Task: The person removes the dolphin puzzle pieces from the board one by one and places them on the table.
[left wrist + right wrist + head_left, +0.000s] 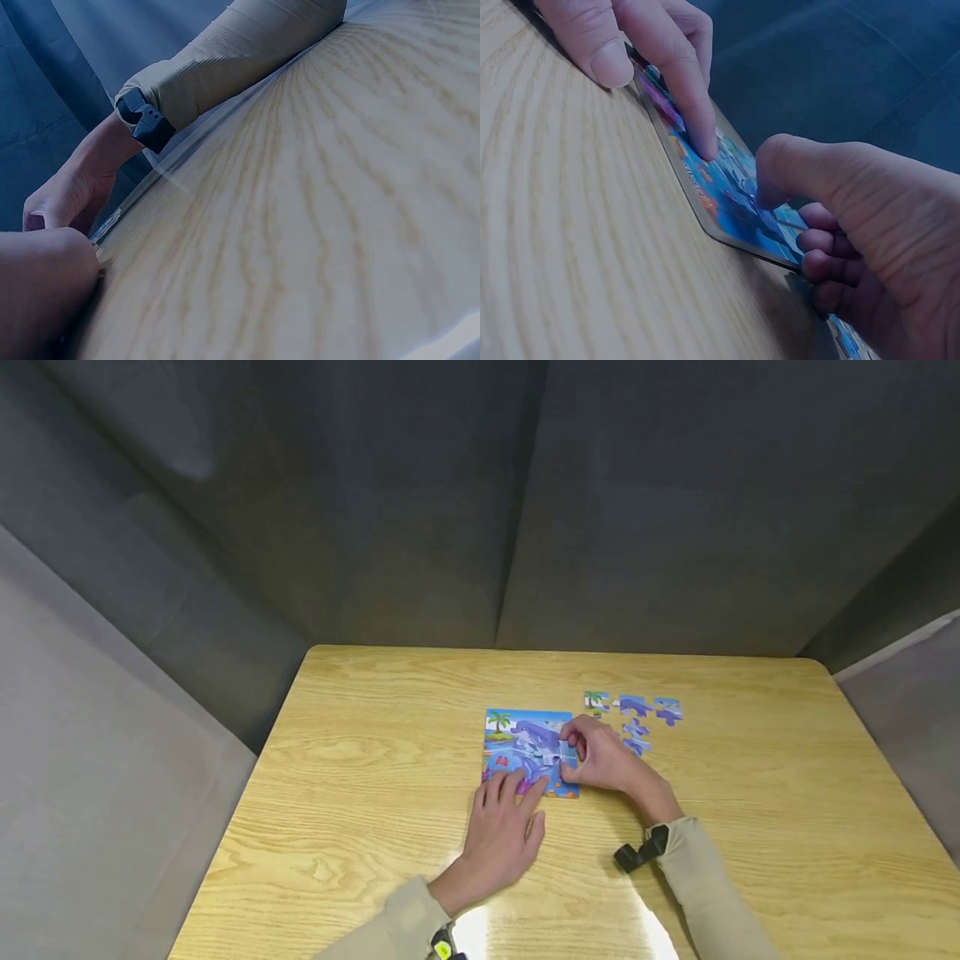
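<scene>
A colourful sea-scene jigsaw puzzle (pixel 525 739) lies flat on the wooden table (pixel 360 760). My left hand (pixel 498 831) rests flat at its near edge, its straight fingers (pixel 694 112) pressing on the picture. At the puzzle's right edge is my right hand (pixel 603 760). Its thumb (pixel 772 180) pushes down on the puzzle (pixel 727 191) while its other fingers curl against the edge. Whether a separate piece sits under the thumb is hidden. Several loose pieces (pixel 633 706) lie just beyond the right hand.
Grey curtain walls close in the table on its far side and on both flanks. A black strap-mounted device (pixel 637 853) sits on the right wrist, also seen in the left wrist view (pixel 142 120). Bare wood (pixel 315 225) stretches left of and in front of the puzzle.
</scene>
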